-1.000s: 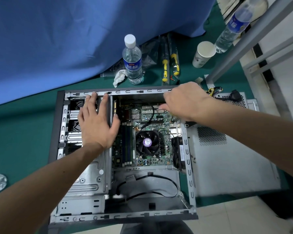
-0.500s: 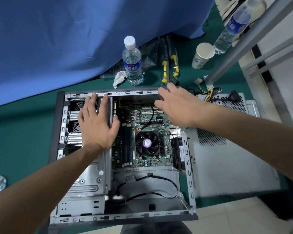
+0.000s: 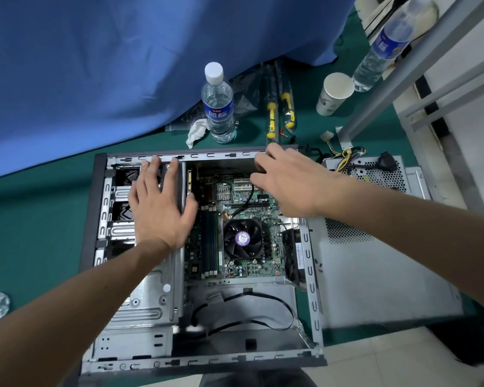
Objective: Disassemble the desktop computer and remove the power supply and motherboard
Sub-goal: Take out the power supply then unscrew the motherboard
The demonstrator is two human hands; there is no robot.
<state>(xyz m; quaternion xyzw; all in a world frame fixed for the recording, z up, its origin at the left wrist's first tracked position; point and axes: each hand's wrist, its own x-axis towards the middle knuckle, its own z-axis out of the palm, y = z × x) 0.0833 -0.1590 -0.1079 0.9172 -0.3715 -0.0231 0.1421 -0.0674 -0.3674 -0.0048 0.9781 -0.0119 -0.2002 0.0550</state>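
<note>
The open computer case (image 3: 310, 277) lies on its side on the green table. Its green motherboard (image 3: 236, 203) with a black CPU fan (image 3: 243, 239) sits inside. My left hand (image 3: 158, 202) presses flat on the metal drive cage (image 3: 148, 297), fingers straight, thumb over the cage's edge. My right hand (image 3: 288, 181) reaches over the motherboard's far right corner, fingers spread at the case's far rim, holding nothing that I can see. The grey power supply (image 3: 375, 174) with its wire bundle lies outside the case, at the far right, on the removed side panel (image 3: 375, 280).
A water bottle (image 3: 218, 104), crumpled tissue (image 3: 196, 132), two yellow-handled screwdrivers (image 3: 280, 113) and a paper cup (image 3: 334, 93) stand beyond the case. A second bottle (image 3: 383, 48) and a metal frame (image 3: 419, 68) are at the far right. Blue cloth (image 3: 123, 65) covers the back.
My right hand rose from the motherboard's far right area, moved to the case's far rim and spread its fingers. The left hand stayed on the drive cage.
</note>
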